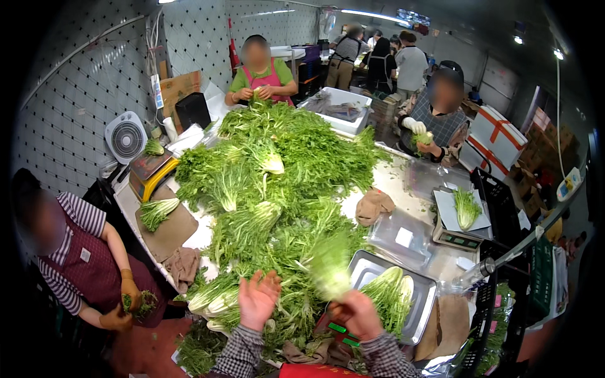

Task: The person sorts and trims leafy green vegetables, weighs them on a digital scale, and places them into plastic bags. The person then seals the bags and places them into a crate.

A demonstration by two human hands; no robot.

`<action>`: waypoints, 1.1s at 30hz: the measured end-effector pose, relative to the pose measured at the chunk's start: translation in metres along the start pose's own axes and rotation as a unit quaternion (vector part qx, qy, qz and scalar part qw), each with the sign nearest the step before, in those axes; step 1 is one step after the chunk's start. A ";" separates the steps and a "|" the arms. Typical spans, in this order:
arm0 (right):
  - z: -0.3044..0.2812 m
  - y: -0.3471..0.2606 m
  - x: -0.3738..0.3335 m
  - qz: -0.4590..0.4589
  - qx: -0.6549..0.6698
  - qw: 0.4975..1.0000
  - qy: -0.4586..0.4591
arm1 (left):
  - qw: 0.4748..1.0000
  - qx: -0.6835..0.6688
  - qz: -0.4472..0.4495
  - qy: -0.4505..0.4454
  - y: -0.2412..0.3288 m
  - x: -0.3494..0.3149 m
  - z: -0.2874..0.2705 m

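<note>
Closed around the pale base of a head of curly endive (331, 261) is my right hand (357, 314); the leaves are smeared by motion and point up and away. My left hand (259, 300) is empty, its palm turned up and its fingers apart, just over the near edge of the leafy heap (290, 151). Beside my right hand a metal tray (427, 291) holds several endive heads (387, 296), white stems showing. Pale-stemmed heads (217, 302) lie to the left of my left hand.
A yellow-framed scale (151, 179) and a board (170, 220) stand at left. Another scale (463, 238) with a head on it is at right, near plastic bags (400, 236) and a brown cloth (374, 206). Co-workers stand left, across and far right. A white bin (343, 120) is at the back.
</note>
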State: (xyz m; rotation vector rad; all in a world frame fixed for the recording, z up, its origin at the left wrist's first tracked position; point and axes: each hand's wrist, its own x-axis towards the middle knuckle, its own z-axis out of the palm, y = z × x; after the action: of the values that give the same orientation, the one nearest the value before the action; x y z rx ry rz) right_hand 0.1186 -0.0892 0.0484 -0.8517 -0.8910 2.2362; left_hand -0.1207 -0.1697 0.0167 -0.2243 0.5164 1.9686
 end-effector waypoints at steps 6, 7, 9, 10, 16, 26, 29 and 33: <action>-0.045 -0.087 -0.036 -0.293 0.244 0.915 0.131 | 0.985 -0.096 0.129 -0.063 0.069 0.006 -0.018; -0.053 -0.092 -0.040 -0.313 0.246 0.907 0.135 | 0.985 -0.099 0.128 -0.059 0.072 0.004 -0.021; -0.071 -0.095 -0.048 -0.317 0.272 0.896 0.153 | 0.987 -0.096 0.120 -0.054 0.074 0.000 -0.027; -0.080 -0.092 -0.051 -0.324 0.276 0.893 0.149 | 0.988 -0.094 0.112 -0.053 0.071 0.000 -0.032; -0.097 -0.071 -0.064 -0.298 0.274 0.896 0.181 | 0.993 -0.088 0.068 -0.037 0.052 0.002 -0.041; -0.091 -0.050 -0.060 -0.241 0.274 0.912 0.189 | 0.995 -0.075 0.064 -0.015 0.059 -0.011 -0.056; -0.088 -0.049 -0.061 -0.246 0.261 0.918 0.170 | 0.994 -0.081 0.079 -0.003 0.068 -0.015 -0.066; -0.094 -0.048 -0.070 -0.242 0.227 0.930 0.160 | 0.985 -0.091 0.148 -0.012 0.098 -0.032 -0.064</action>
State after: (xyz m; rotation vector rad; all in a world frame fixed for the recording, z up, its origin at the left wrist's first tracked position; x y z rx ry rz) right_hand 0.2442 -0.0735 0.0538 -0.6606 -0.3502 1.7020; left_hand -0.1991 -0.2602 -0.0026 -0.2481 0.3686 2.3089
